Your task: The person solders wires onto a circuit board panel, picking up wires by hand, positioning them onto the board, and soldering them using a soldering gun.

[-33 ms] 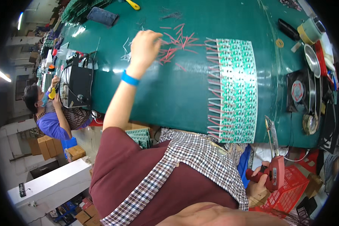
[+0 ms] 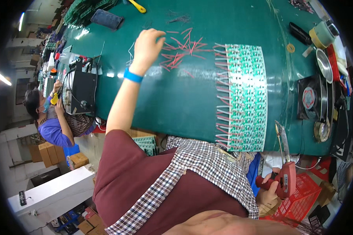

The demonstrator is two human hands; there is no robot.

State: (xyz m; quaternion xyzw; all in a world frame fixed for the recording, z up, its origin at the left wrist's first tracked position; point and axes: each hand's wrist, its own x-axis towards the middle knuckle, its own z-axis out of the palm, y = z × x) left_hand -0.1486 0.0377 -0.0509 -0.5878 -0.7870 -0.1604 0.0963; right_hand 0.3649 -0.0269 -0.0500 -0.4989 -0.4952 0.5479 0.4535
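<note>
My left hand (image 2: 148,49), with a blue band at the wrist, hovers over the green table, its fingers curled. Whatever is between the fingertips is hidden. Right beside it lie loose red wires (image 2: 176,58), and a few thin white wires (image 2: 131,53) show on its other side. My right hand (image 2: 268,192) grips a red soldering gun (image 2: 287,181) by its handle, the metal tip pointing up past the table's near edge. Between the hands stands a long panel of green-and-white circuit boards (image 2: 247,102), with red and white wires sticking out along its left side.
A fan (image 2: 310,98) and a metal bowl (image 2: 324,64) are at the right. On the left sits a black box-shaped device (image 2: 82,92), with a co-worker (image 2: 53,117) beyond it. A dark phone (image 2: 106,19) lies at the far left; a red crate (image 2: 302,196) is below the table.
My left hand has shifted slightly left, uncovering more of the red wires and covering part of the white ones. My right hand keeps its grip on the soldering gun.
</note>
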